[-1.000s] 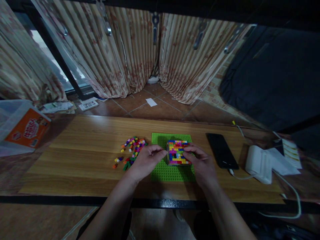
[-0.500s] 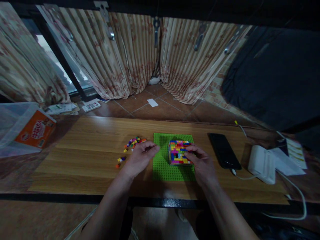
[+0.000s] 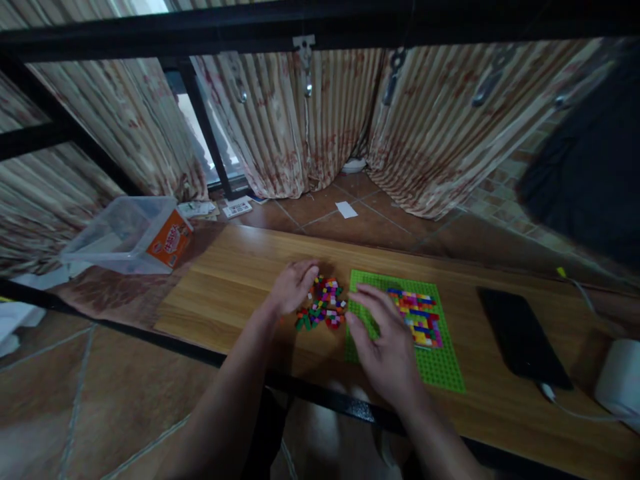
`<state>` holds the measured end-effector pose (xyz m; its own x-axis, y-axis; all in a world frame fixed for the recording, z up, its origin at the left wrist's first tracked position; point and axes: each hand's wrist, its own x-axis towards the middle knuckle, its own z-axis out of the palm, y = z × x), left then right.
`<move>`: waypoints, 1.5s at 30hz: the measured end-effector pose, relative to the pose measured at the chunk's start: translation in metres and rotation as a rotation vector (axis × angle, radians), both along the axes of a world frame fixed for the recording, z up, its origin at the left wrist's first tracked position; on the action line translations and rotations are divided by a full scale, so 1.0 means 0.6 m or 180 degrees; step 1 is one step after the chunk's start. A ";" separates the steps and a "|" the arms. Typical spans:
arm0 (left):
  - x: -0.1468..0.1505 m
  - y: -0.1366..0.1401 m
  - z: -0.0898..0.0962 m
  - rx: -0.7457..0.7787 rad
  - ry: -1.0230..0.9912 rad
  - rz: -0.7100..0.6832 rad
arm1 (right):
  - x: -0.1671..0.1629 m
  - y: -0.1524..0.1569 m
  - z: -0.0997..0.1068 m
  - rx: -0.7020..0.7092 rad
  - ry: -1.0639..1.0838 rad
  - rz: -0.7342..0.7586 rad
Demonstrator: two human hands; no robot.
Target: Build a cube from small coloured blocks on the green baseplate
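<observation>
A heap of small coloured toy bricks (image 3: 325, 303) lies on the wooden table between my two hands. At its left edge is my left hand (image 3: 294, 288), fingers stretched and close together, with no brick visible in it. My right hand (image 3: 387, 343) hovers just right of the heap, thumb and fingers spread apart and holding nothing. Beneath and beyond it is a green studded baseplate (image 3: 445, 370). On that plate stands a block built from multicoloured bricks (image 3: 423, 317), its left side partly hidden by my right hand.
A black phone (image 3: 523, 337) with a white cable lies right of the baseplate, and a white device (image 3: 620, 380) stands at the right edge. On the far left is a clear plastic box (image 3: 120, 247) with an orange label. The wooden table (image 3: 220, 287) has a dark front edge.
The view has turned left. My right hand has left the brick block and moved left to the heap. My left hand has opened from its pinch and sits beside the loose bricks.
</observation>
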<state>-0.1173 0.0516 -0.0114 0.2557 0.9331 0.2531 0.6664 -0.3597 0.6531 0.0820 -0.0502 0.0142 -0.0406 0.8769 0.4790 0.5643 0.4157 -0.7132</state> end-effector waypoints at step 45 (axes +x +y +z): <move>0.014 -0.028 0.013 -0.0591 -0.1165 0.0991 | -0.048 0.065 -0.073 -0.0399 -0.0279 -0.0136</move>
